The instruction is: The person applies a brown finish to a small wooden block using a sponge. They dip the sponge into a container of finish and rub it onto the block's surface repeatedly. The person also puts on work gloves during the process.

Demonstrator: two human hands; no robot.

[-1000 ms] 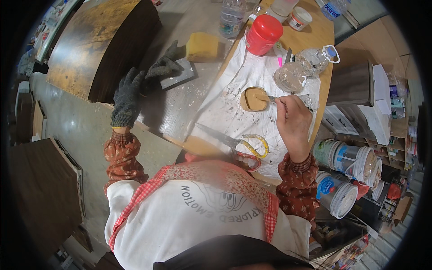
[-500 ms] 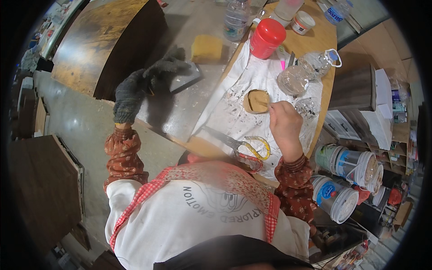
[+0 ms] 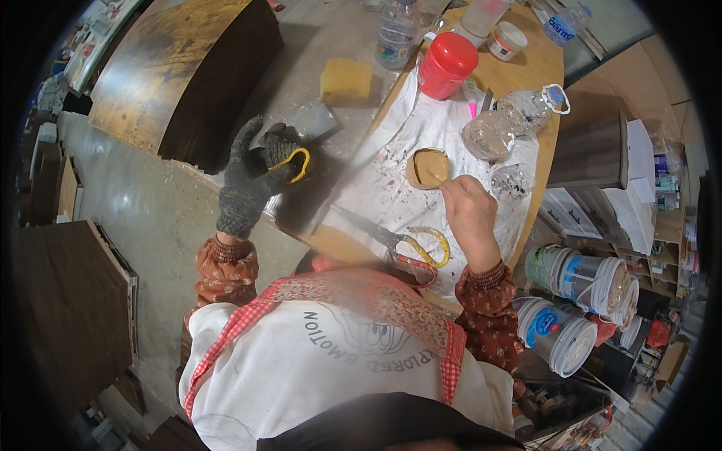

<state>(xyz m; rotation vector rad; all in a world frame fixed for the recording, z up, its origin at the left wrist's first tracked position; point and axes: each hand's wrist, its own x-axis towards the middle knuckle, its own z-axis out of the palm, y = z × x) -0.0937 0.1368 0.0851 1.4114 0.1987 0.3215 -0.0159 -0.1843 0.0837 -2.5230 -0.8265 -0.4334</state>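
My left hand (image 3: 244,184) wears a dark grey knitted glove. Its fingers close round what looks like a second dark grey glove (image 3: 289,161), whose yellow-edged cuff opens towards the right. Just beyond it a flat grey block (image 3: 312,122) lies on the worktop. Bare and pinched, my right hand (image 3: 471,218) has its fingertips at the rim of a small round tub (image 3: 416,167) of tan paste; whatever is between them is too small to make out. Large scissors (image 3: 398,242) with yellow and red handles lie between my hands, close to my apron.
A white paint-marked cloth (image 3: 376,180) covers part of the table. Behind the tub stand a red-lidded jar (image 3: 448,66), a clear bottle (image 3: 397,34) and a tipped bottle (image 3: 489,135) of brown matter. A yellow sponge (image 3: 346,80) lies beyond; stacked brown boards (image 3: 218,83) rise left; buckets (image 3: 560,334) stand right.
My left hand has drawn back from the grey block towards me, turning so the yellow-edged cuff shows. My right hand has dropped slightly nearer me, still pinched by the tub.
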